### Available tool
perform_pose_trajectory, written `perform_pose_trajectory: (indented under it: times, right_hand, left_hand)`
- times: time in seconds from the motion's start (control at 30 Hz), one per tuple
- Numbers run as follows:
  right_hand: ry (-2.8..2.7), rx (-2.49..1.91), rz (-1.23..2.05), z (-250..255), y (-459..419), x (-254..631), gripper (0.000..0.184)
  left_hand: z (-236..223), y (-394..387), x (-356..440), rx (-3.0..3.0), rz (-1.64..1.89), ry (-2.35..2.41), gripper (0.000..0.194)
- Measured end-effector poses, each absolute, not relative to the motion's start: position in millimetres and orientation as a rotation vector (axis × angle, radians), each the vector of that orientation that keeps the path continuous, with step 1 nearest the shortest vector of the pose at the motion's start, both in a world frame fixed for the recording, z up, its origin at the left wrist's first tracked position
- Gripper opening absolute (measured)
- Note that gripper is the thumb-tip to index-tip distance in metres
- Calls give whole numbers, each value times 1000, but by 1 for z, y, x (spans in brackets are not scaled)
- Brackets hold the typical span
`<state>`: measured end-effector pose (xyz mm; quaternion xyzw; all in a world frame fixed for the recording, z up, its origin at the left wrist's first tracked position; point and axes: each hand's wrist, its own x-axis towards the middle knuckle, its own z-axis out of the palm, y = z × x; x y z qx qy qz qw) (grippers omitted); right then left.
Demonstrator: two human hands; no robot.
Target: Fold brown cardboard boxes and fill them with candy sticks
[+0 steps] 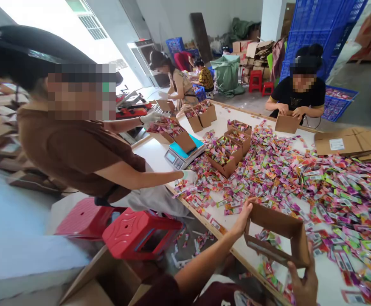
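Note:
Between my two hands is a small brown cardboard box [276, 221], held tilted over the near edge of the table. Candy packets and white tabletop show through its middle, so both its ends look unfolded. My left hand [246, 214] grips its left side, with the fingers over the upper corner. My right hand [307, 276] holds the right side, thumb in front and fingers behind. Around and beyond the box lie heaps of small colourful candy packets [338, 199], purple, green and red, spread over the table [215, 197].
A gloved co-worker [61, 148] on the left reaches to packets and a filled box on a scale [185, 153]. Filled boxes [225, 157] stand mid-table. Across, another person [295, 93] handles a box. Flattened cartons [347, 142] lie at right; red stools [137, 231] stand left.

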<state>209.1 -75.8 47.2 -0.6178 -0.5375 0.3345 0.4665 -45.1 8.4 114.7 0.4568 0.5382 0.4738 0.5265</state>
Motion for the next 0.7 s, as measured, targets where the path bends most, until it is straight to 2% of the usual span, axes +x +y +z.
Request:
perform_pose_trajectory:
  times: [0.17, 0.27, 0.37, 0.43, 0.6, 0.7]
  right_hand:
    - [-1730, -1345, 945, 7, -75, 204, 55]
    - [-1621, -1372, 932, 6, -70, 194, 44]
    - [-1339, -1536, 823, 14, -67, 174, 44]
    - [-1182, -1654, 733, 18, -64, 157, 50]
    - [-1020, -1785, 664, 18, -44, 145, 71]
    - [-1153, -1847, 826, 17, -25, 162, 71]
  left_hand:
    - [62, 18, -70, 1374, 851, 1292, 88]
    - [50, 12, -77, 1518, 839, 1354, 75]
    - [53, 2, -93, 1584, 685, 1352, 45]
    - [58, -1, -109, 1625, 532, 1253, 34]
    - [54, 0, -120, 1590, 761, 1158, 34]
    - [46, 2, -98, 1524, 843, 1325, 24]
